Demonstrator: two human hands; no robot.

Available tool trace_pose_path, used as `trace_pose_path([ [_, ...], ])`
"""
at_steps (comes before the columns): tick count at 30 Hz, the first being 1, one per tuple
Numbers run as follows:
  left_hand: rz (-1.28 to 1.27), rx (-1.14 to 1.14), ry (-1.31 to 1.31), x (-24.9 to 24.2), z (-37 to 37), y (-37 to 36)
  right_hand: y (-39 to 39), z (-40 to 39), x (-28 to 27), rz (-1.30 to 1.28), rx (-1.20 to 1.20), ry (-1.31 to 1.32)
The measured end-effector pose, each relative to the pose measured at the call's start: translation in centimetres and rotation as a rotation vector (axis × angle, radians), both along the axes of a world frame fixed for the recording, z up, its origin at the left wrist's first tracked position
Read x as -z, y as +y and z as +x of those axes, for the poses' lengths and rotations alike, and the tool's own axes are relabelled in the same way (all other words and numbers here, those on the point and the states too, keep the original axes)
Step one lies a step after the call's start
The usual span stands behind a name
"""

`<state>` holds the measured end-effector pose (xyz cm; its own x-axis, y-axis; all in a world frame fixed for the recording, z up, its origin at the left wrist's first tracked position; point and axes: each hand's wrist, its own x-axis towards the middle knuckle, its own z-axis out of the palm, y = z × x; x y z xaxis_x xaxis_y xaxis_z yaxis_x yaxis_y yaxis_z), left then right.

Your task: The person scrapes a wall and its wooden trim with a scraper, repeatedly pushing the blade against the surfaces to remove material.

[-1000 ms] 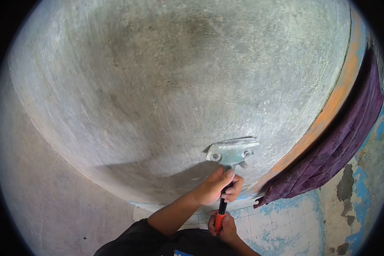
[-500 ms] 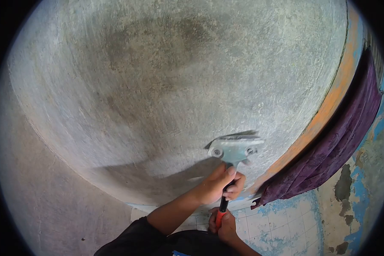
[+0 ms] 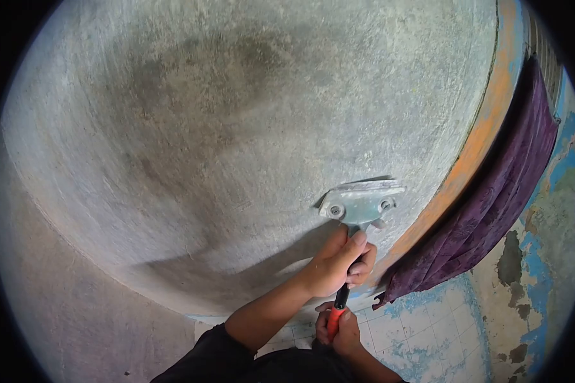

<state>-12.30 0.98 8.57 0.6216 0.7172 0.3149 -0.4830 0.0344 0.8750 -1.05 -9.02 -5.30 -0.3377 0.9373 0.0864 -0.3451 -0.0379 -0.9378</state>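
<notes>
A wide-headed scraper with two round screws lies with its blade edge against the rough grey plaster surface. My left hand is wrapped round the black upper part of its handle, just below the head. Lower down, my right hand grips the red end of the same handle. The plaster is darker and patchy toward the upper left, and shadows of the arm and tool fall to the left of my hands.
An orange painted band edges the plaster on the right. Beside it hangs a purple cloth. White tiles with blue paint marks show below, and a peeling blue wall stands at the far right.
The scraper head and my left hand are slightly higher and further right in view. The orange band and purple cloth have shifted left as the camera view moved.
</notes>
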Motion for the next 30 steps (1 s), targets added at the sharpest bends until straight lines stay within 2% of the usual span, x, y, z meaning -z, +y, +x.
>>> trace_pose_path([
  [3, -0.012, 0.015, 0.003, 2.0, -0.3, -0.6, -0.8, -0.1, 1.9, -0.078, -0.040, 0.026],
  [6, -0.090, 0.006, -0.033, 7.8, -1.0, -1.8, -2.7, 0.2, 5.6, -0.202, -0.142, 0.055],
  [9, -0.146, -0.308, 0.026, 10.3, -0.3, -4.1, -3.6, 2.2, 7.3, -0.158, -0.151, -0.011],
  [10, -0.151, -0.290, 0.002, 10.4, 0.0, -4.1, -3.9, 2.7, 7.4, -0.140, -0.144, -0.041],
  [13, -0.187, -0.278, 0.006, 8.8, 0.8, -3.7, -4.0, 3.7, 6.3, -0.170, -0.204, 0.118],
  [16, -0.157, -0.164, -0.021, 4.4, 1.2, -3.2, -3.1, 4.6, 2.8, -0.193, -0.527, 0.422],
  [19, -0.204, -0.117, -0.144, -0.2, 2.0, -2.6, -1.6, 5.2, 0.4, -0.176, -0.668, 0.694],
  [21, -0.240, -0.137, -0.194, -2.6, 3.2, -2.2, 0.2, 6.0, -0.9, -0.131, -0.738, 0.757],
  [25, -0.116, -0.110, -0.113, -2.8, 5.0, -0.6, 2.4, 7.5, -1.4, -0.123, -0.830, 0.753],
  [28, -0.136, -0.151, -0.079, -1.2, 5.9, -0.5, 2.3, 9.1, -0.1, -0.169, -0.797, 0.711],
  [30, -0.238, -0.214, -0.096, 0.6, 7.0, -1.6, 1.4, 10.8, 1.6, -0.245, -0.740, 0.656],
])
